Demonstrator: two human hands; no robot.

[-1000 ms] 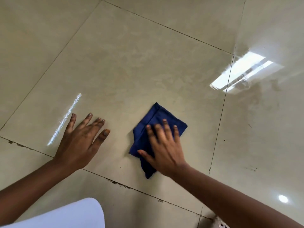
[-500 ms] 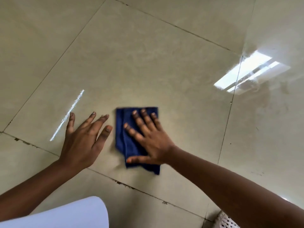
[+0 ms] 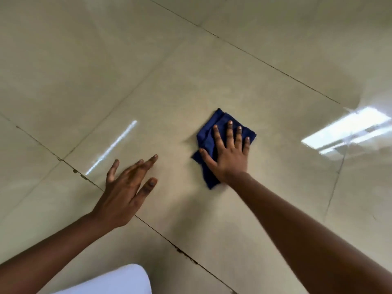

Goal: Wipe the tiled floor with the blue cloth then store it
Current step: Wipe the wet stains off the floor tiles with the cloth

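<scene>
Soft, perhaps folded blue cloth [image 3: 214, 132] under flat right hand [image 3: 228, 158]; left hand [image 3: 124, 193] spread on glossy tile [image 3: 191, 71].

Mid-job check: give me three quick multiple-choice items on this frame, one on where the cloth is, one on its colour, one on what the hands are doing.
1. Where does the folded dark blue cloth lie?
A. on the glossy beige tiled floor
B. in a bucket
C. on a shelf

2. What colour is the cloth?
A. red
B. dark blue
C. yellow

3. What is the right hand doing?
A. hanging in the air
B. gripping a mop
C. pressing flat on the cloth

Key: 1 A, it lies on one tile; 2 B, plainly blue; 3 C, fingers spread over it, while the left hand rests bare on the floor.
</scene>
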